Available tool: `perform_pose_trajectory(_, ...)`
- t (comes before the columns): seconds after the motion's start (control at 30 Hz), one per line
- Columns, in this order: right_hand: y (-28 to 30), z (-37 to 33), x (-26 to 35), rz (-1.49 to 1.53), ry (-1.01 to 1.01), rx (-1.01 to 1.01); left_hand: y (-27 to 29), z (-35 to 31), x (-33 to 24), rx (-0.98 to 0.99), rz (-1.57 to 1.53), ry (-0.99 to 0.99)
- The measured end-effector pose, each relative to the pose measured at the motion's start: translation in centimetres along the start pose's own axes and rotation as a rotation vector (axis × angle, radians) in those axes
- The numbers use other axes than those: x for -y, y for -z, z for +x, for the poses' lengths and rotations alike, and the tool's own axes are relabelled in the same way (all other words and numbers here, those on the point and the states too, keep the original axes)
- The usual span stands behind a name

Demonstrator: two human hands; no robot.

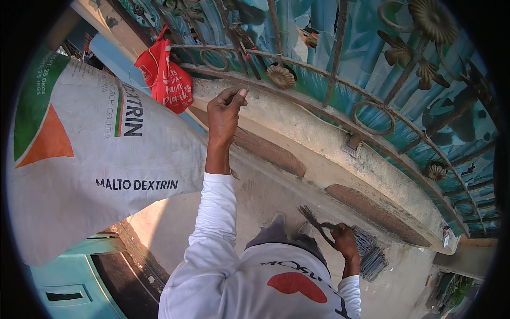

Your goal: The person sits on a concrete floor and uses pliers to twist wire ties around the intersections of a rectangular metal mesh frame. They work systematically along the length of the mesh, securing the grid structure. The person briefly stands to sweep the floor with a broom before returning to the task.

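Note:
My left hand (225, 112) is raised at arm's length in front of the railing's lower bar. Its thumb and fingers are pinched together; whatever is between them is too thin to make out. Lower down on the right, my right hand (345, 240) is closed around a bent bundle of thin dark strands (313, 219), which looks like wire, with its loose ends splayed out to the left. Just beyond that hand, a pile of thin grey metal bars (369, 252) lies on the concrete ground. My shoes show between the bundle and my shirt.
A low concrete wall (297, 119) carries an ornate rusty metal railing (340, 58) backed by blue-green painted panels. A red bag (166, 74) hangs at its left end. A large white woven sack sheet (106, 159) spreads across the left, above a teal cabinet-like thing (66, 276). Plants (457, 292) stand lower right.

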State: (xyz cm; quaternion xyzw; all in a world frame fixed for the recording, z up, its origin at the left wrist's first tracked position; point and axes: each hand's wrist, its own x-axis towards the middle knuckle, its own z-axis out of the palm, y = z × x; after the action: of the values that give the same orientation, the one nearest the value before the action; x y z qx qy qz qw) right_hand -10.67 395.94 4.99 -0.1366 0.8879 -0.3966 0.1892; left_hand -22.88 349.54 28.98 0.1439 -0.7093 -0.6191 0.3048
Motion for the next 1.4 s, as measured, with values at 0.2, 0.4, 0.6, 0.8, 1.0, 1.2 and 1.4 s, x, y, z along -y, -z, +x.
perform_pose_trajectory(0.2, 6.6, 1.0, 12.4, 0.359, -0.405, 0.136, 3.8, -6.0, 8.6, 0.011, 0.334, 0.093)
perform_pose_trajectory(0.4, 9.6, 3.3, 11.1, 1.001, -0.244, 0.039, 5.2, -8.8, 5.9, -0.155, 0.256, -0.063)
perform_pose_trajectory(0.6, 10.4, 9.6, 13.5, 1.342, 0.018, 0.019, 6.4, -11.7, -0.4, -0.086, 0.078, -0.209)
perform_pose_trajectory(0.8, 7.2, 19.1, 14.6, 1.451, 0.018, 0.000, 4.2, -12.4, -0.2, 0.158, 0.207, -0.424)
perform_pose_trajectory(1.0, 4.6, 23.5, 14.0, 0.757, -0.153, -0.359, 1.2, -12.9, 2.9, 0.345, 0.204, -0.178)
perform_pose_trajectory(1.2, 2.2, 24.3, 14.0, -0.156, 0.197, -0.765, -1.3, -13.2, 7.0, 0.437, 0.214, -0.053)
perform_pose_trajectory(1.4, 0.4, 25.1, 13.9, -0.547, 0.137, -0.855, -5.4, -10.4, 12.0, 0.375, 0.259, -0.139)
